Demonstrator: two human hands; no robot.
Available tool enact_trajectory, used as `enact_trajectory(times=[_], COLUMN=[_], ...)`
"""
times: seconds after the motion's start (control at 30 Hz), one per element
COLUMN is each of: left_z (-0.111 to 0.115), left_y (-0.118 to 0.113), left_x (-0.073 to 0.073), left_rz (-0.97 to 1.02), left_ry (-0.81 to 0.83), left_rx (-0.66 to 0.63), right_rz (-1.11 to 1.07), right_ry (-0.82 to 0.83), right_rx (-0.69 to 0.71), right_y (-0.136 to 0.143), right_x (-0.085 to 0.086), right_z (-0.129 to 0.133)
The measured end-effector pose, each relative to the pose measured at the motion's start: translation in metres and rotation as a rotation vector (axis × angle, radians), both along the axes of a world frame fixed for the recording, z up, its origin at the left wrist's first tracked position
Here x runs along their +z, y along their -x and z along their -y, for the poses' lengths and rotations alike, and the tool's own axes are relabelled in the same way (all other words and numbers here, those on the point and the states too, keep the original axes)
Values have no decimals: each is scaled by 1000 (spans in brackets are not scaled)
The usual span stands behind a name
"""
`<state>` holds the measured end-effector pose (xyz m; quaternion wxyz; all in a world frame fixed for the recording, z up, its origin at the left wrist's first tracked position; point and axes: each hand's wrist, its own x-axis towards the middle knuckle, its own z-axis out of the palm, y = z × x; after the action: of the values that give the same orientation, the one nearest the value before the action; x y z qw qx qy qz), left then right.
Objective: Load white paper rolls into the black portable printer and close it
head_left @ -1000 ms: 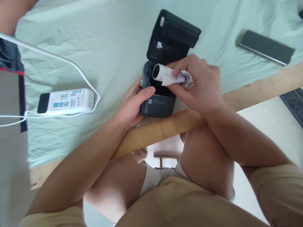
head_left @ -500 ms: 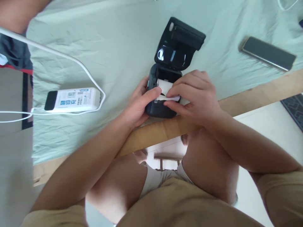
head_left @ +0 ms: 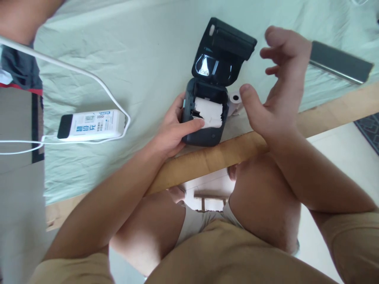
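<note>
One blue-black plastic case (head_left: 204, 138) with rounded corners, at the dial's centre on a mint-green cloth (head_left: 142, 59), just inside a tan wooden edge (head_left: 207, 163) at 6 o'clock. Glossy black hinged lid (head_left: 220, 59): raised, toward 12 to 1 o'clock. Inside the case: one white paper roll (head_left: 211, 108), lying crosswise, its loose end ragged.

Left hand (head_left: 174, 132), 8 o'clock: fingers curled round the case's side, thumb pressed on the paper's loose end. Right hand (head_left: 286, 88), 2 o'clock: fingers spread and bent, thumb well apart from them, nothing in hold.

Second, smaller white roll (head_left: 234, 103) with a dark core: just beside the case, between 2 and 3 o'clock. One dark flat rectangular slab (head_left: 340, 63) with a shiny edge: 2 o'clock, near end hidden by the right hand.

One white block with a black end and blue print (head_left: 91, 124): 9 o'clock, well apart. White cable (head_left: 71, 67): arcs from 10 o'clock to that block. One bare limb (head_left: 26, 17): 10 o'clock, cut by the frame.
</note>
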<state>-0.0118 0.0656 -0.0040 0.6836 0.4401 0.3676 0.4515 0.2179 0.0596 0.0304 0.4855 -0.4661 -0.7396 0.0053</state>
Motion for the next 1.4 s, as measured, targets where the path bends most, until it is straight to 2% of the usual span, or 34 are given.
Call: enact_trajectory(times=[0.1, 0.2, 0.37, 0.53, 0.63, 0.77, 0.97, 1.23, 1.4], left_z=[1, 1, 2, 3, 3, 3, 2, 0, -1], left_y=[0, -1, -3, -3, -2, -2, -2, -1, 0], left_x=[0, 0, 3, 3, 3, 2, 0, 0, -2], left_rz=[9, 39, 79, 68, 24, -1, 10, 20, 24], left_ry=[-5, -17, -2, 0, -7, -21, -32, 5, -9], left_rx=[-3, 19, 44, 27, 29, 32, 29, 23, 22], right_rz=[13, 119, 196, 191, 173, 140, 169, 190, 227], right_ry=[61, 136, 123, 190, 173, 169, 259, 177, 207], right_rx=[55, 75, 178, 153, 161, 166, 140, 230, 271], right_y=[-2, 0, 0, -6, -5, -1, -3, 3, 1], right_x=[-5, -7, -9, -17, -20, -19, -14, -12, -9], right_z=[-5, -2, 2, -1, -1, 2, 0, 6, 5])
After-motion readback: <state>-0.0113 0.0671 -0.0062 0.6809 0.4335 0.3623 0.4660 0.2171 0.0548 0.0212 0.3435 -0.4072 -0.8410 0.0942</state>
